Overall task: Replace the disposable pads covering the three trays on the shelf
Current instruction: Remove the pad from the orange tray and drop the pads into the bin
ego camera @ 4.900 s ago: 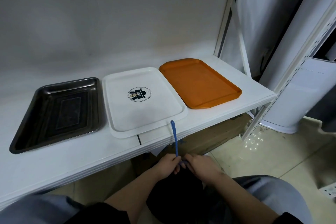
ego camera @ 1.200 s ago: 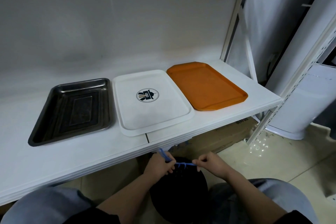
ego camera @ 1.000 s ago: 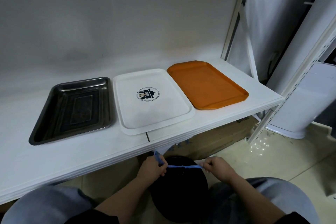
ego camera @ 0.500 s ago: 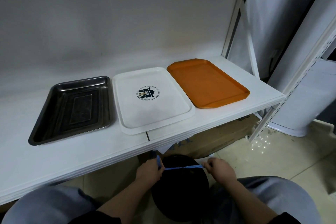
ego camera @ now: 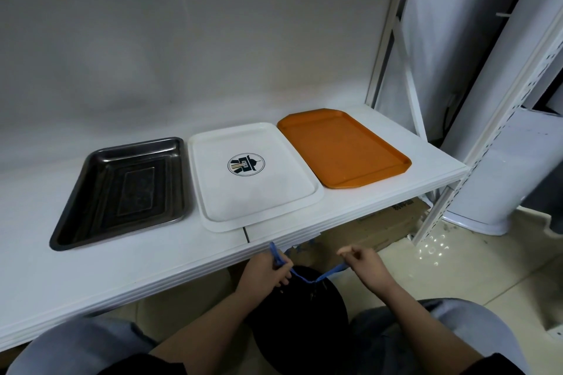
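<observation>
Blue drawstring (ego camera: 307, 276) pinched in both grips, left hand (ego camera: 264, 271) and right hand (ego camera: 362, 265), over black bag (ego camera: 300, 310).

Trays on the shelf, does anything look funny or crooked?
A little. The orange tray sits turned at an angle, while the metal tray and white tray line up more neatly. The white tray's front edge almost reaches the shelf lip. Nothing looks spilled or broken.

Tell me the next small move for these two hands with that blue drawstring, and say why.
Probably pull the blue drawstring taut and knot it. The left hand and right hand each pinch one end, the strap sags between them over the black bag, and the metal tray, white tray and orange tray lie bare.
</observation>
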Motion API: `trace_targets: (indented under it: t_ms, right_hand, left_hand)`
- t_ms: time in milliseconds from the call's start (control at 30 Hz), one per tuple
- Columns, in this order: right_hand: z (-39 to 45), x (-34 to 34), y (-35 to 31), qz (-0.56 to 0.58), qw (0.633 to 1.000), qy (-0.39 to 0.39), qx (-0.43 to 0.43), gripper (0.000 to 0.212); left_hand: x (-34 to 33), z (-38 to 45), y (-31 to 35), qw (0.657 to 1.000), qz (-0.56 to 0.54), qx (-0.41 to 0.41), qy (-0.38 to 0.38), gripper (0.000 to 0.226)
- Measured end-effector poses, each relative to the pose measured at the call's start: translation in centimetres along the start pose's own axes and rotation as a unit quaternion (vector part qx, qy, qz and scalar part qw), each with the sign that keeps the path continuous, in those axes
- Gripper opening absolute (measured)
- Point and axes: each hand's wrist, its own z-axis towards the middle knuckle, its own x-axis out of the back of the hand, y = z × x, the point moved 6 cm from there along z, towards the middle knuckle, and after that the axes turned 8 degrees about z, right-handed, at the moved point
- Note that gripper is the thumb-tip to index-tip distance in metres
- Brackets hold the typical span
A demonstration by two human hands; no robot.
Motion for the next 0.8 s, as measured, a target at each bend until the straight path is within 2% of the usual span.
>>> trace_targets:
  t_ms: [100,233,333,400,433,567,633,700,800]
  right_hand:
    - [-0.3,0.2,0.9,-0.067,0.997,-0.035,-0.021,0.008]
    - [-0.9,0.4,1.6,-0.159,0.986,-0.042,-0.039,0.012]
    - [-1.3,-0.2,1.5,-0.261,0.963,-0.039,-0.060,0.012]
    - [-1.6,-0.7,0.3,-0.318,0.947,-0.029,-0.031,0.023]
    - [-1.6,-0.9,-0.5,-0.312,0.950,-0.031,-0.008,0.025]
    - [-1.3,-2.4,-3.5,-0.169,0.978,-0.107,0.053,0.017]
    - [-1.1,-3.7,-4.9,-0.140,0.976,-0.151,0.078,0.018]
    - [-1.1,-5.0,-5.9,-0.162,0.963,-0.184,0.107,0.015]
    - [-0.9,-6.0,-6.2,-0.184,0.956,-0.193,0.126,0.034]
  left_hand:
    - [0.7,-0.1,-0.4,0.993,0.114,-0.025,-0.011,0.011]
    - [0.9,-0.3,-1.4,0.963,0.264,-0.049,-0.037,0.013]
    - [0.7,-0.4,-1.5,0.939,0.339,-0.044,-0.031,0.015]
    - [0.7,-0.4,-0.9,0.939,0.338,-0.051,-0.024,0.022]
    - [0.8,-0.4,-0.5,0.948,0.313,-0.055,-0.022,0.027]
    - [1.3,-0.3,2.3,0.982,0.180,-0.061,-0.003,0.022]
    - [1.4,0.0,4.0,0.983,0.162,-0.079,0.023,0.017]
    - [1.3,0.3,5.5,0.979,0.167,-0.112,0.037,0.017]
    - [0.8,0.6,6.7,0.975,0.172,-0.138,0.024,0.009]
